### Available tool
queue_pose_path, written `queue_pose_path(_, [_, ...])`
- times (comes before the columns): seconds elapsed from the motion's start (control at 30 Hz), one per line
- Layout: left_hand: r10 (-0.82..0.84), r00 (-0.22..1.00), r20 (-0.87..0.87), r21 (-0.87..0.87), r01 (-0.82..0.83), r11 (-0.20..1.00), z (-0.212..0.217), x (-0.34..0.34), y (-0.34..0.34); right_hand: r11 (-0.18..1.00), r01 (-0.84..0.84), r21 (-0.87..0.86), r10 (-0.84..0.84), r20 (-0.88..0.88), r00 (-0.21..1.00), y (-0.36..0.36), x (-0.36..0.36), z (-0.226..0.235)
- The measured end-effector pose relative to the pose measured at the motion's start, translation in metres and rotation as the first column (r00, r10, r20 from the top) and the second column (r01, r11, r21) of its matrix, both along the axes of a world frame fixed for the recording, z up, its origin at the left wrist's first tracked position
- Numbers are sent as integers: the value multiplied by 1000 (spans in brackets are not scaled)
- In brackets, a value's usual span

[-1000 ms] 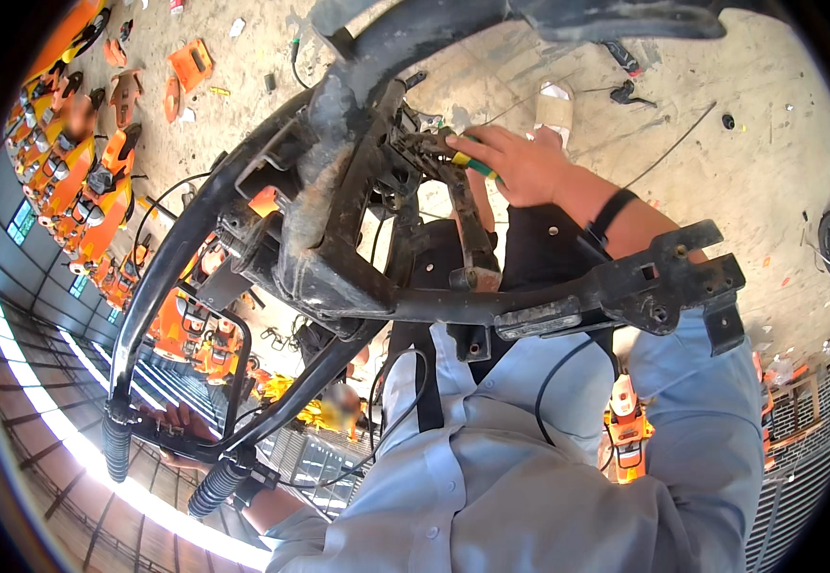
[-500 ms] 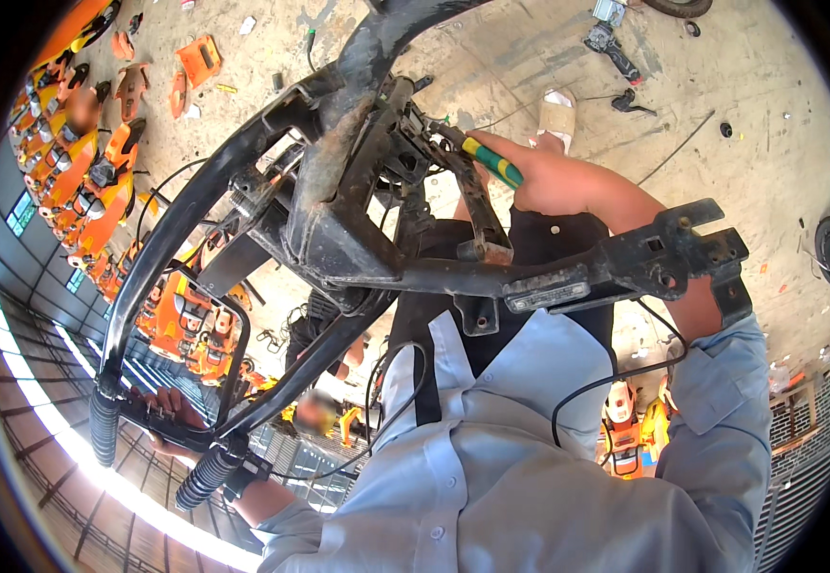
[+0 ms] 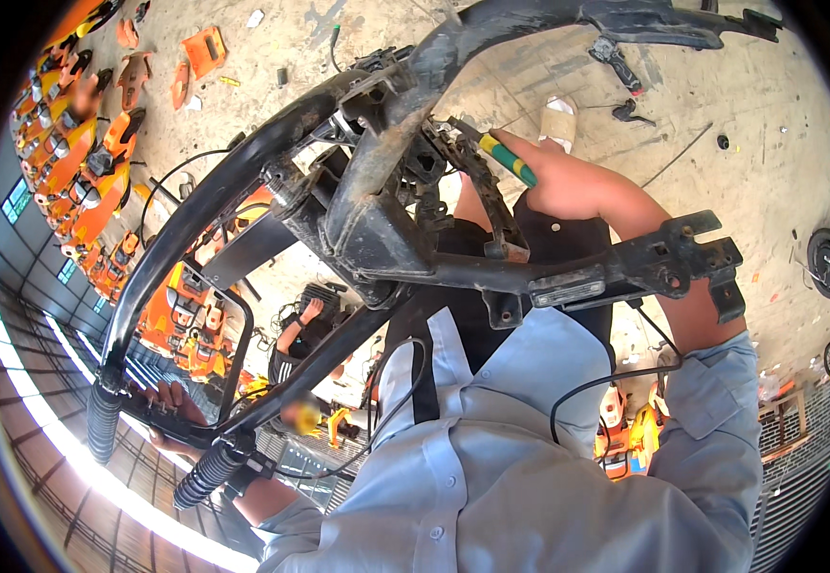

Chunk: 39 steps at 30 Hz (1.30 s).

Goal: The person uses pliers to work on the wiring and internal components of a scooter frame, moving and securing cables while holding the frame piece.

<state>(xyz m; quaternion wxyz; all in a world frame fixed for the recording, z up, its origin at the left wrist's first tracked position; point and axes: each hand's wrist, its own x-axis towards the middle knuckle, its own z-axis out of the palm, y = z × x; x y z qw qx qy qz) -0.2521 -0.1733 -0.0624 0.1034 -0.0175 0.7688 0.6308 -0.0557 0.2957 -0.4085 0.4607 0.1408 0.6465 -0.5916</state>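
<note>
A dirty black metal vehicle frame (image 3: 382,234) is held in front of my body, its tubes spreading across the middle of the view. My left hand (image 3: 174,401) is wrapped round the crosspiece at its lower left end, between two black coil springs (image 3: 212,476). In my right hand (image 3: 568,181) is a screwdriver with a green and yellow handle (image 3: 509,160). Its shaft points toward the bracket (image 3: 477,177) in the frame's middle; whether the tip touches is unclear. A black cable (image 3: 616,377) hangs from the frame across my shirt.
Orange machines (image 3: 90,191) stand in rows on the left. On the floor lie an orange panel (image 3: 205,51), a power tool (image 3: 617,65) and a black lever-like part (image 3: 633,113). A black wheel (image 3: 828,263) is at the right. Another person (image 3: 305,334) is beyond the frame.
The frame has shifted and tilted, its upper part moving right and down, so a long top section now shows at the upper right. My right hand with the screwdriver moved slightly right.
</note>
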Motion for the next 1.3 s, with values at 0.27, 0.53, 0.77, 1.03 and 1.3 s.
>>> queue_pose_path(0.27, [121,992,-36,-69,-123,990,3,2,-5,1000,-26,-11,25,-147,989,-8,4,6])
queue_pose_path(0.53, [78,996,-34,-26,-79,997,-4,1,8,969,-10,245,108,-389,915,-17,11,8])
queue_pose_path(0.77, [-22,999,32,69,20,997,-2,-3,1,961,115,253,71,-625,778,-30,28,-47])
queue_pose_path(1.03, [-3,999,52,77,-1,997,-2,0,5,978,146,152,-27,-596,802,-35,34,-48])
queue_pose_path(1.3, [-2,999,45,61,-1,998,1,-5,0,992,-68,107,95,-277,956,-17,13,-6])
